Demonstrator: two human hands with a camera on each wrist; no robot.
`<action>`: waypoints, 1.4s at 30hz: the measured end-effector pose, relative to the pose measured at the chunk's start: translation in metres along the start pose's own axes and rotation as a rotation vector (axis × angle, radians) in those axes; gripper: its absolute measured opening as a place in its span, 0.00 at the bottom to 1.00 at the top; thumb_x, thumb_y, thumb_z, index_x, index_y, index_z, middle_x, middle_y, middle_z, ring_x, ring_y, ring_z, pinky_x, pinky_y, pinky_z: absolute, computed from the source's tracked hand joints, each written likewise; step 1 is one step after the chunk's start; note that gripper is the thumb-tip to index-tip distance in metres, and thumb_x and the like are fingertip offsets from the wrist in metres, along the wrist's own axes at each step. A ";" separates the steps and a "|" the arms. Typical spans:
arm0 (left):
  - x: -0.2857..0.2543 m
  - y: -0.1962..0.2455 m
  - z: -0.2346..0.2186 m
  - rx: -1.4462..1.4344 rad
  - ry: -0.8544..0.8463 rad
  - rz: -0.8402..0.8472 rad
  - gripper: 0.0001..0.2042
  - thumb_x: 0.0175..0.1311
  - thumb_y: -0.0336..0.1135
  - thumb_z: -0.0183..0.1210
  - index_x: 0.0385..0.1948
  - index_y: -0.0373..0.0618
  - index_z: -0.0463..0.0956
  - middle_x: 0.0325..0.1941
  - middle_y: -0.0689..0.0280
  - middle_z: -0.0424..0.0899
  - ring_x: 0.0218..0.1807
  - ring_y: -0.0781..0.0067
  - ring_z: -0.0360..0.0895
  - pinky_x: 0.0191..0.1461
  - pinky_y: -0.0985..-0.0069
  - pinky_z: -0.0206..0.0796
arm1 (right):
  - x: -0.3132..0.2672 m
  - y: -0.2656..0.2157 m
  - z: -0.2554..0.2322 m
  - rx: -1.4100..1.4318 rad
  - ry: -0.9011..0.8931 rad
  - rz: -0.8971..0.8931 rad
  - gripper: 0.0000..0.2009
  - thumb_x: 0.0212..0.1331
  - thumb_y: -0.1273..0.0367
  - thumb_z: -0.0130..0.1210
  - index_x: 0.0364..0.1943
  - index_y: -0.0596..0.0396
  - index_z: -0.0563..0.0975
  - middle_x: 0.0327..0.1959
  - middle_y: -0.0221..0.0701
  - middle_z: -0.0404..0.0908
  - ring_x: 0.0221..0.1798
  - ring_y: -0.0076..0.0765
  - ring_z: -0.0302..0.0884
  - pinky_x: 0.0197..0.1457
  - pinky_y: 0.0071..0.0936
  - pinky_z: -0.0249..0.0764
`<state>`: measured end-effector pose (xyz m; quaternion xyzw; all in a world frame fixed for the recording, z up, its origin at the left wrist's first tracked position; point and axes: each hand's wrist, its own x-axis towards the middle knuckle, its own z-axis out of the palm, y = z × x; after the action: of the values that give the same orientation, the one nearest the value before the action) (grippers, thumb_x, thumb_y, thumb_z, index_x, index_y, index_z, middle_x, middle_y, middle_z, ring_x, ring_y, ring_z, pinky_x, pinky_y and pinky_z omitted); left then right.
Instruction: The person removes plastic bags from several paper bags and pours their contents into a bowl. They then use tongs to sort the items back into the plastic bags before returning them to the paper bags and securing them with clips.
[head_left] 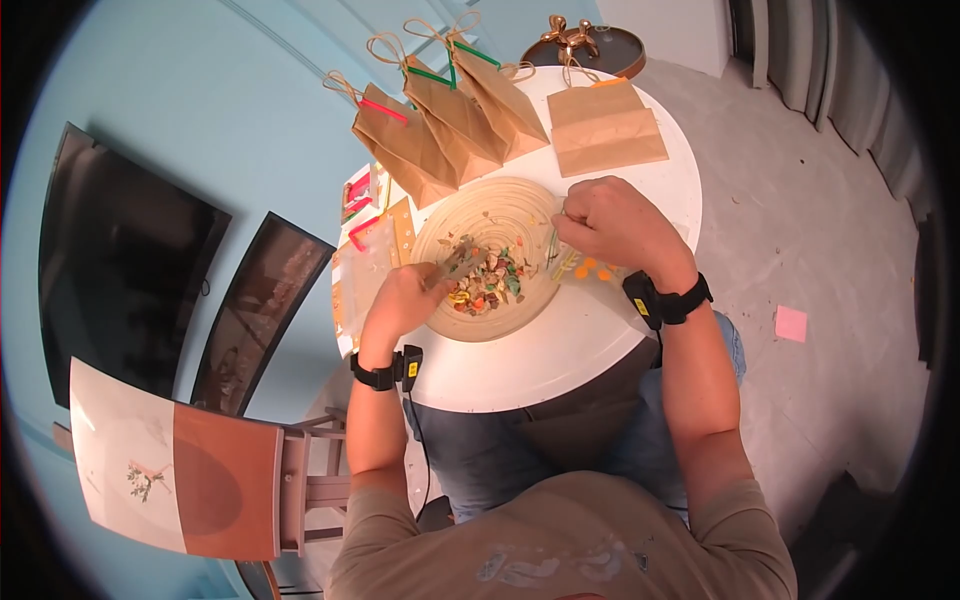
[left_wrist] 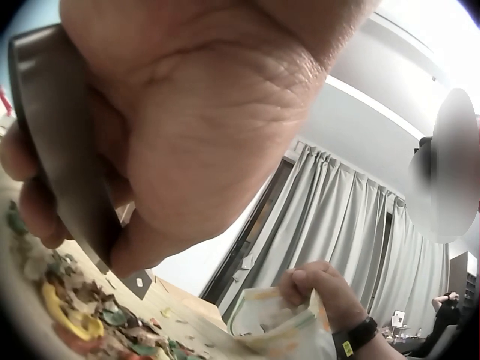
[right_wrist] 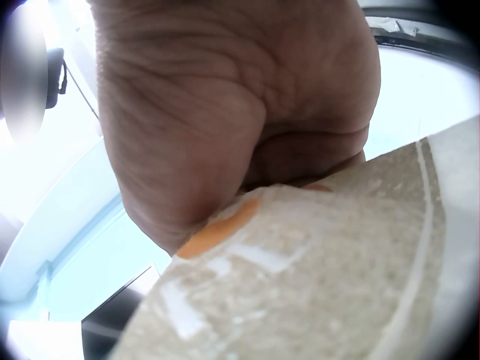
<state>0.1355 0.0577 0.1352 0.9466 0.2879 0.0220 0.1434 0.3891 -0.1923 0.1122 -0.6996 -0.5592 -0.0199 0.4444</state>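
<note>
My left hand (head_left: 400, 302) grips a smooth dark grey curved tool (left_wrist: 64, 142), a strip bent over at its upper end; I cannot tell its exact kind. Its far end is over a pile of dried petals and leaves (head_left: 490, 283) in a round, shallow, pale plate (head_left: 458, 215) with spiral rings. Across the plate, my right hand (head_left: 620, 225) pinches the upper edge of a small see-through bag (head_left: 600, 272) printed with orange shapes. In the left wrist view the mouth of this bag (left_wrist: 262, 326) gapes. Close up, the right wrist view shows curled fingers on the bag (right_wrist: 300, 277).
Three brown paper bags (head_left: 450, 115) with coloured strips stand at the back of the white round table (head_left: 500, 375). Another paper bag (head_left: 610, 130) lies at the back right. Flat printed packets (head_left: 365, 270) lie at the left edge. A side table (head_left: 620, 50) bears a balloon-dog figure.
</note>
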 end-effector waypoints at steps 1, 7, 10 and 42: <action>-0.004 0.004 0.004 0.016 -0.014 -0.007 0.17 0.72 0.42 0.71 0.46 0.33 0.90 0.34 0.40 0.89 0.39 0.39 0.90 0.46 0.53 0.79 | 0.000 0.000 0.001 -0.004 -0.003 0.004 0.17 0.64 0.66 0.59 0.23 0.69 0.79 0.25 0.53 0.79 0.31 0.63 0.78 0.40 0.56 0.74; -0.013 0.010 0.021 0.130 0.023 -0.011 0.16 0.73 0.43 0.69 0.39 0.35 0.89 0.35 0.40 0.89 0.42 0.33 0.89 0.49 0.47 0.79 | 0.001 0.000 0.003 -0.011 -0.014 0.009 0.17 0.64 0.66 0.59 0.23 0.69 0.79 0.26 0.53 0.79 0.31 0.63 0.79 0.41 0.56 0.74; -0.013 0.009 0.025 0.105 0.051 -0.001 0.16 0.74 0.43 0.68 0.37 0.35 0.88 0.34 0.40 0.89 0.42 0.32 0.88 0.49 0.47 0.79 | 0.000 0.001 0.003 -0.003 -0.007 0.005 0.17 0.64 0.66 0.59 0.23 0.69 0.79 0.26 0.53 0.79 0.31 0.63 0.79 0.41 0.55 0.75; -0.017 0.069 0.003 -0.376 -0.063 0.161 0.12 0.78 0.36 0.68 0.47 0.33 0.90 0.24 0.57 0.82 0.27 0.72 0.76 0.35 0.65 0.70 | 0.000 0.001 0.002 -0.010 -0.028 0.026 0.17 0.64 0.65 0.59 0.25 0.69 0.80 0.28 0.53 0.81 0.33 0.63 0.80 0.43 0.55 0.76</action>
<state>0.1591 -0.0070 0.1529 0.9235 0.1974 0.0571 0.3241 0.3890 -0.1909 0.1109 -0.7091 -0.5561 -0.0071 0.4334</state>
